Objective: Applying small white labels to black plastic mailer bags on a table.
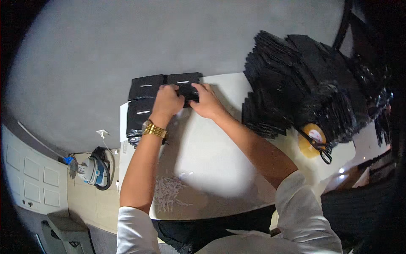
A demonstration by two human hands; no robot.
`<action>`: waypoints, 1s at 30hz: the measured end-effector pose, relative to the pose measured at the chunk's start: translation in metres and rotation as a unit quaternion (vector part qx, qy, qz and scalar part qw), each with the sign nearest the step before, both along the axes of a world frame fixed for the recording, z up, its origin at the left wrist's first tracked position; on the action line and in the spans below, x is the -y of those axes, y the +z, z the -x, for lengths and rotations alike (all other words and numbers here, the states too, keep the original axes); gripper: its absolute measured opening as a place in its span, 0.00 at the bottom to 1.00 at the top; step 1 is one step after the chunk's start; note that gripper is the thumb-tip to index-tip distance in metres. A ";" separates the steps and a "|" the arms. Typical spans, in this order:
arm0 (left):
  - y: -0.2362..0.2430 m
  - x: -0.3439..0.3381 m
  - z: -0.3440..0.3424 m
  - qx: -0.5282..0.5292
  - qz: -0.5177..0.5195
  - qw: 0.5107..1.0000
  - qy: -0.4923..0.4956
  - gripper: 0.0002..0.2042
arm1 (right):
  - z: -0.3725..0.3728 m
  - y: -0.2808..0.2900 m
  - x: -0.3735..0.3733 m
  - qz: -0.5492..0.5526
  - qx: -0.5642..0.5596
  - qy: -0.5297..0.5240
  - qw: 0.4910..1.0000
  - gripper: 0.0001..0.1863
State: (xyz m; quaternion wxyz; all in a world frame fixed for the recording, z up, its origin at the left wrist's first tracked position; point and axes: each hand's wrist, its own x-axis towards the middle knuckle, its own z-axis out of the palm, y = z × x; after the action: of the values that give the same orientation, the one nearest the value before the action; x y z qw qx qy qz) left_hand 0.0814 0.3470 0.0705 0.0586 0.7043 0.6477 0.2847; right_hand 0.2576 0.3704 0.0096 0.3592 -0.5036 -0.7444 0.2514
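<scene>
Both my hands are at the far left part of a white table, around a stack of folded black plastic bags (182,79) with a short white strip on top. My left hand (168,101), below a gold wristwatch, is closed on the stack's left near corner. On the stack's right side, my right hand (206,101) grips with its thumb at the near edge and fingers over the side. Directly left is a similar black stack (146,86), also with a white strip. A third stack (141,115) lies nearer, partly behind my left hand.
A large heap of black plastic bags (296,80) covers the table's (224,161) right side. Near it lie a yellow tape roll (308,148) and black-handled scissors (325,153). White paper strips (168,192) are scattered near the front edge. A vacuum cleaner (95,169) stands on the floor at left.
</scene>
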 end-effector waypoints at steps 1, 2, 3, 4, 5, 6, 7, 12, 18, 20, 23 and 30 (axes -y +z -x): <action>0.004 0.011 -0.004 0.004 -0.014 1.000 0.001 0.18 | -0.005 0.011 0.015 0.006 0.000 -0.009 1.000 0.41; 0.006 0.018 -0.007 -0.014 -0.064 0.997 -0.032 0.18 | -0.014 0.023 0.031 -0.034 -0.012 0.024 0.999 0.38; 0.007 0.025 -0.012 -0.031 -0.114 0.991 -0.069 0.17 | -0.027 0.036 0.049 -0.074 -0.024 0.054 0.995 0.35; 0.013 0.037 -0.025 -0.001 -0.107 0.991 -0.074 0.16 | -0.044 0.046 0.069 -0.098 -0.036 0.065 0.992 0.33; 0.018 0.049 -0.044 0.125 -0.028 0.987 -0.094 0.15 | -0.062 0.055 0.087 -0.125 -0.045 0.077 0.988 0.30; 0.012 0.053 -0.054 0.184 0.006 0.971 -0.152 0.15 | -0.080 0.062 0.105 -0.155 -0.064 0.080 0.983 0.28; 0.009 0.056 -0.066 0.242 0.039 0.947 -0.209 0.14 | -0.101 0.067 0.121 -0.157 -0.059 0.069 0.983 0.28; -0.001 0.075 -0.169 0.289 0.046 0.929 -0.225 0.14 | -0.212 0.071 0.167 -0.248 -0.042 -0.080 0.965 0.25; -0.004 0.022 -0.230 0.284 0.112 0.949 -0.083 0.32 | -0.272 0.064 0.132 -0.104 0.051 -0.218 0.969 0.23; -0.014 0.006 -0.240 0.206 0.088 0.972 -0.066 0.38 | -0.276 0.069 0.109 -0.042 0.114 -0.212 0.970 0.26; -0.019 -0.001 -0.248 0.109 0.084 0.985 -0.102 0.40 | -0.278 0.065 0.088 0.097 0.197 -0.218 0.951 0.33; -0.017 0.002 -0.233 0.235 0.199 0.943 -0.128 0.38 | -0.267 0.053 0.071 0.101 0.187 -0.203 0.956 0.39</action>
State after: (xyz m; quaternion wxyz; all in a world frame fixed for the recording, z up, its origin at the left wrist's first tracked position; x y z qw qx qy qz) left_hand 0.3146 0.3452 0.0537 0.3842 0.6684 0.5630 0.2977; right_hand 0.5242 0.2993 0.0622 0.2042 -0.7160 -0.6509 0.1480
